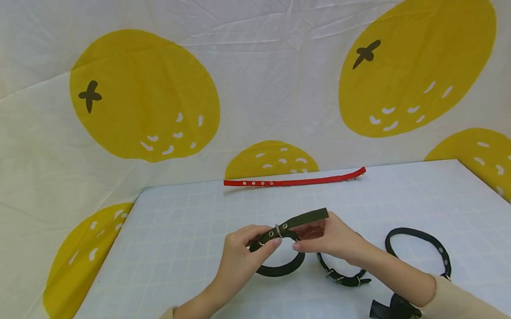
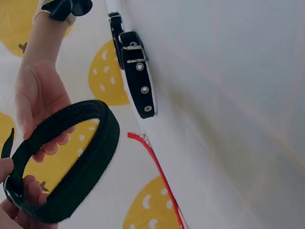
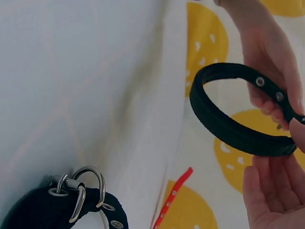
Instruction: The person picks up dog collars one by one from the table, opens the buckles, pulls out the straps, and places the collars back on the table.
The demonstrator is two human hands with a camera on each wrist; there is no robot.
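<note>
A dark green buckle collar (image 1: 282,269), closed into a loop, is held up above the table between both hands. My left hand (image 1: 241,254) pinches it by the metal buckle, thumb in front. The eyeleted strap end passes through the buckle and points to the right. My right hand (image 1: 337,239) grips the loop's right side with thumb and fingers, beneath the free strap end. In the left wrist view the loop of the collar (image 2: 97,171) hangs wide, and in the right wrist view eyelets show along the collar (image 3: 228,129).
On the white table (image 1: 171,236), a red studded strap (image 1: 302,181) lies straight along the back edge. Behind my right hand is a small black buckled collar (image 1: 348,280); further right lies a larger black collar (image 1: 423,234). A patterned cloth hangs behind.
</note>
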